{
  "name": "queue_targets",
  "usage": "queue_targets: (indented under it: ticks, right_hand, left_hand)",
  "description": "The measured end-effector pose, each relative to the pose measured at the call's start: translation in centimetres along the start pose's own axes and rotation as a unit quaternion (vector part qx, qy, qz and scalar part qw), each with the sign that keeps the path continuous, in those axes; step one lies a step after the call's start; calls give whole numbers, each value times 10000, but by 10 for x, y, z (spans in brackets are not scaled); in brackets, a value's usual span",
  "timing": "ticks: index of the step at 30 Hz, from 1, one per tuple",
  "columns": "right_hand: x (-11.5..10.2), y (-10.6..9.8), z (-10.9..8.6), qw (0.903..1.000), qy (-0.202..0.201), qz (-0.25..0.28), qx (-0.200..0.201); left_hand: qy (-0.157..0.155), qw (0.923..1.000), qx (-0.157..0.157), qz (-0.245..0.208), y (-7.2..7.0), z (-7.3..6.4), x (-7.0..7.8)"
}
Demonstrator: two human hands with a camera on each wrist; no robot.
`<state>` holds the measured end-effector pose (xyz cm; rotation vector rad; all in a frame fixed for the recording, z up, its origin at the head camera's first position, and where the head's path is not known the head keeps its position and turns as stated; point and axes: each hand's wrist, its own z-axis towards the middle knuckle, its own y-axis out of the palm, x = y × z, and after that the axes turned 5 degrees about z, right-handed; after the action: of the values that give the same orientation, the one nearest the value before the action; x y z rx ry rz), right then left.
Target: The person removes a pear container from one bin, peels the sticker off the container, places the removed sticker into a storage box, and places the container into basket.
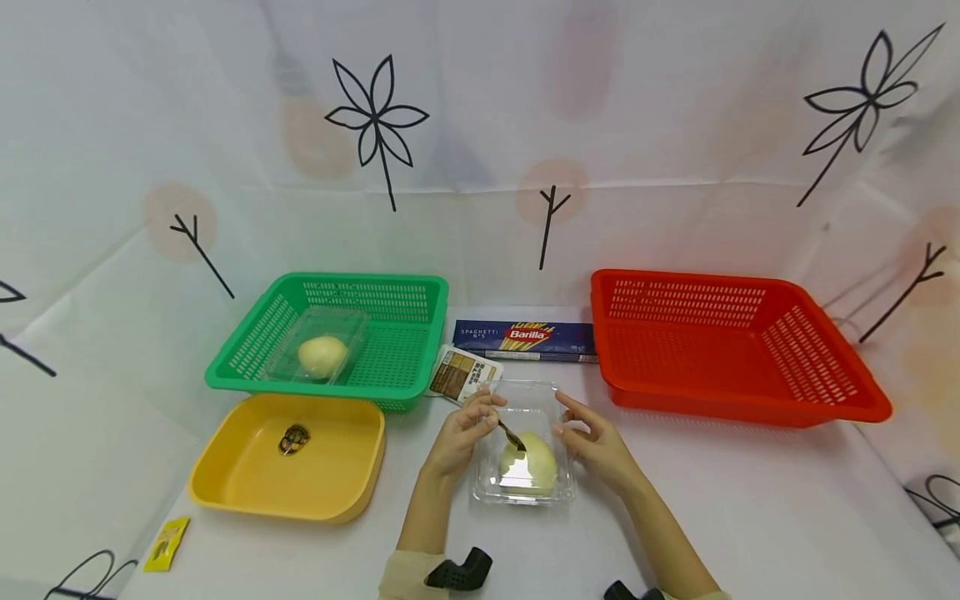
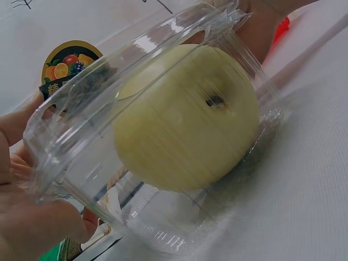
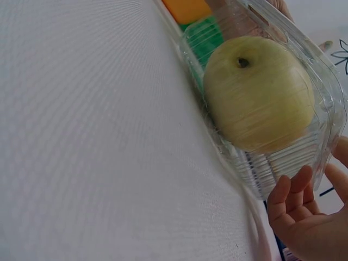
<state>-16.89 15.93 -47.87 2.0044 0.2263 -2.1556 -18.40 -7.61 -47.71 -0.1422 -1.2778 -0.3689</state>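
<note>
A clear plastic clamshell box (image 1: pixel 487 483) with a round pale-yellow fruit (image 1: pixel 528 471) inside stands on the white table between the two hands. My left hand (image 1: pixel 459 435), at the box's left side, pinches a round dark label (image 2: pixel 69 61) with printed fruit on it; the label hangs over the lid, seen nearly edge-on in the head view. My right hand (image 1: pixel 596 442) holds the box's far right edge with bent fingers (image 3: pixel 299 182). Through the clear wall the fruit's dark dimple shows in both wrist views.
A green basket (image 1: pixel 405 358) holds another boxed fruit (image 1: pixel 322 356). In the yellow basin (image 1: pixel 240 475) lies another dark label (image 1: pixel 294 439). A red basket (image 1: pixel 697 350) stands at right. Behind the box are a spaghetti box (image 1: pixel 487 335) and a flat pack (image 1: pixel 456 373); a yellow sachet (image 1: pixel 167 544) lies front left.
</note>
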Motion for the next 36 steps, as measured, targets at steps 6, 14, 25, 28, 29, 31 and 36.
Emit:
queue_targets:
  ticks: [6, 14, 25, 28, 29, 31, 36]
  right_hand:
    - [1, 0, 0, 10000, 65, 60, -9]
    - [1, -2, -1, 9998, 188, 83, 42]
    - [1, -3, 0, 9998, 173, 66, 30]
    - [1, -3, 0, 9998, 172, 74, 31]
    - [1, -3, 0, 9998, 169, 77, 26]
    - [1, -3, 0, 9998, 159, 84, 16]
    - [0, -3, -1, 9998, 191, 100, 7]
  left_hand:
    - [-50, 9998, 43, -182, 0, -2, 0]
    - [-273, 9967, 116, -760, 0, -4, 0]
    - [-811, 9907, 484, -979, -8, -23, 16]
    - [-830, 9938, 705, -202, -14, -33, 30]
    - [-780, 9938, 795, -5, -17, -37, 36]
    - [-630, 9920, 1051, 299, -26, -47, 46]
    - [-340, 9779, 1930, 726, -64, -75, 70]
